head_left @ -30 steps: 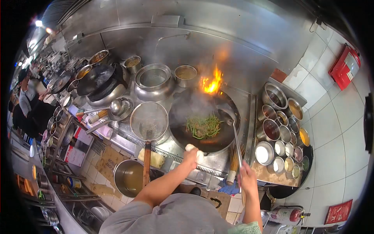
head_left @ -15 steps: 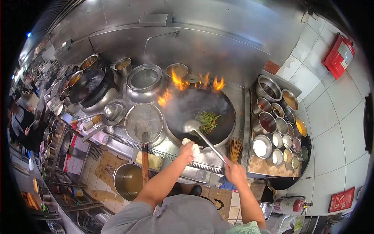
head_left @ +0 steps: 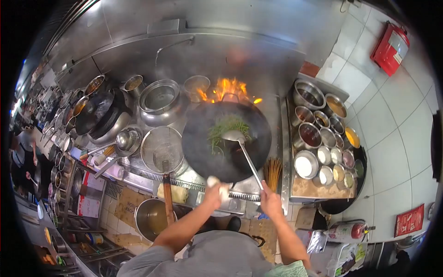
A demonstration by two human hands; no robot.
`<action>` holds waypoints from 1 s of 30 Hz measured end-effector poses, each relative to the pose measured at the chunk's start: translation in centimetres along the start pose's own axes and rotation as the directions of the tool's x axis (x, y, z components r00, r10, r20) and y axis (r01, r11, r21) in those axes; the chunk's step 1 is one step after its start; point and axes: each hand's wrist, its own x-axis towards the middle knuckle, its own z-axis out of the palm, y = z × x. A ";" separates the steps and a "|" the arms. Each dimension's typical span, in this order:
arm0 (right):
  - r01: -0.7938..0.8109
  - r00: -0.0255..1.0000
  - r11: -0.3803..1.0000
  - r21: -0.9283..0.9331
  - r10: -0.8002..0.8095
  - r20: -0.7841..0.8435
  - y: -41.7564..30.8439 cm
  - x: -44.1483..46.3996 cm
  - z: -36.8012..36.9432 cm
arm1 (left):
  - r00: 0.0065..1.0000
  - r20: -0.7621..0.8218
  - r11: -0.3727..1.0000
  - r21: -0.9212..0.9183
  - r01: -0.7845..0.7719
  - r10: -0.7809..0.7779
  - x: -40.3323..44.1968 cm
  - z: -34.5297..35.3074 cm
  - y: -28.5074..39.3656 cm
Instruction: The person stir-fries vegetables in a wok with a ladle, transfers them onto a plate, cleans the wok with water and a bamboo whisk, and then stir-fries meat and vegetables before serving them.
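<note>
A large black wok [head_left: 198, 159] sits over the burner, with green beans [head_left: 224, 127] spread across its far half, some blurred. My left hand [head_left: 212, 197] is closed around a folded white cloth [head_left: 223, 191] at the wok's near rim. Whatever the cloth covers is hidden. My right hand [head_left: 270, 201] grips the long handle of a metal ladle [head_left: 234, 135]. The ladle's bowl rests over the beans. Orange flames [head_left: 229, 88] rise behind the far rim of the wok, around its loop handle.
Left of the wok lies a round wire strainer [head_left: 161, 147] with a wooden handle, above a pot of liquid [head_left: 152, 219]. Seasoning bowls [head_left: 306, 165] crowd the right counter. Bamboo sticks [head_left: 273, 173] stand by the wok. Another person [head_left: 23, 150] is at the far left.
The wok has tipped more level, and the beans have spread out toward its far side. The ladle has moved up over them. Flames are now bunched behind the rim. The whole view has shifted slightly.
</note>
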 end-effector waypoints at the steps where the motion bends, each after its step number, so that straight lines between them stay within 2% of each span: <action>1: -0.075 0.996 0.997 -0.005 0.076 0.047 -1.3 0.1 -0.6 | 1.000 0.004 0.999 -0.053 0.009 -0.008 -2.2 -1.1 -1.3; 2: -0.061 0.998 0.996 0.059 0.059 0.038 -1.4 -0.4 -1.5 | 1.000 0.007 0.995 -0.099 0.016 -0.016 -5.3 -1.5 -1.6; 4: -0.042 0.999 0.980 0.193 0.037 0.030 -0.6 -2.5 -3.1 | 0.996 -0.060 0.997 -0.030 -0.070 0.068 -10.6 0.7 -0.1; 5: -0.095 0.992 0.970 0.222 0.074 0.101 -0.3 -3.7 -4.5 | 0.998 -0.004 0.996 -0.071 -0.061 0.061 -9.7 0.2 -0.4; 6: -0.149 0.978 0.959 0.241 0.107 0.179 0.3 -4.9 -6.5 | 0.999 -0.032 0.988 -0.147 -0.039 0.034 -8.3 1.2 0.1; 7: -0.204 0.956 0.946 0.252 0.137 0.259 0.6 -5.6 -7.6 | 0.999 -0.022 0.996 -0.089 -0.032 0.031 -6.8 2.6 1.0; 8: -0.151 0.958 0.970 0.188 0.097 0.269 0.4 -5.5 -8.0 | 1.000 -0.008 0.999 -0.027 -0.029 0.029 -5.0 3.8 2.0; 10: -0.039 0.960 0.997 0.066 0.019 0.279 -0.9 -3.7 -8.7 | 1.000 0.009 0.991 -0.133 0.014 -0.013 0.0 4.8 2.5; 13: 0.025 0.986 1.000 0.016 -0.028 0.163 0.2 1.6 -1.4 | 0.998 0.043 0.999 -0.001 -0.040 0.040 3.2 3.1 2.4; 16: 0.038 0.999 0.995 0.094 -0.036 -0.018 -0.9 3.1 2.2 | 0.991 -0.001 0.991 0.014 -0.136 0.136 0.4 -0.6 -1.5; 17: 0.019 1.000 0.996 0.092 -0.018 -0.018 -3.1 2.0 0.1 | 0.993 0.036 0.993 -0.042 -0.115 0.116 -2.6 -1.3 -2.1; 18: -0.009 1.000 0.993 0.120 0.007 0.016 -3.6 0.9 -1.7 | 0.993 0.074 0.992 -0.095 -0.088 0.095 -6.0 -1.1 -1.7; 21: -0.135 0.980 0.973 0.188 0.103 0.170 -2.4 -3.4 -6.0 | 0.998 -0.049 0.981 -0.187 -0.053 0.045 -7.8 1.4 -0.1; 22: -0.187 0.961 0.963 0.196 0.138 0.238 -2.0 -4.6 -7.8 | 0.999 -0.051 0.995 -0.103 0.010 -0.015 -6.2 2.1 1.0; 23: -0.234 0.939 0.951 0.204 0.167 0.301 -1.6 -5.0 -8.8 | 1.000 -0.025 0.994 -0.112 -0.015 0.012 -4.3 2.9 1.7; 24: -0.154 0.953 0.976 0.153 0.106 0.284 -1.3 -4.6 -8.7 | 0.997 -0.069 0.992 -0.126 0.014 -0.023 -1.9 3.6 2.2; 26: -0.004 0.970 0.999 0.054 -0.009 0.244 -0.8 -3.2 -7.3 | 0.999 -0.032 0.996 -0.088 0.004 -0.007 1.3 3.9 3.1; 27: -0.056 0.970 0.998 0.001 0.054 0.236 -1.7 -1.8 -5.7 | 1.000 0.007 0.999 -0.034 -0.024 0.025 2.6 3.1 2.8; 29: 0.013 0.988 0.999 0.053 -0.021 0.152 -0.4 1.1 -0.2 | 0.996 0.071 0.998 0.030 -0.058 0.056 3.0 1.2 1.5; 30: 0.021 0.993 0.996 0.084 -0.030 0.116 -1.0 0.8 0.1 | 0.993 0.095 0.997 0.044 -0.071 0.066 2.0 0.1 0.6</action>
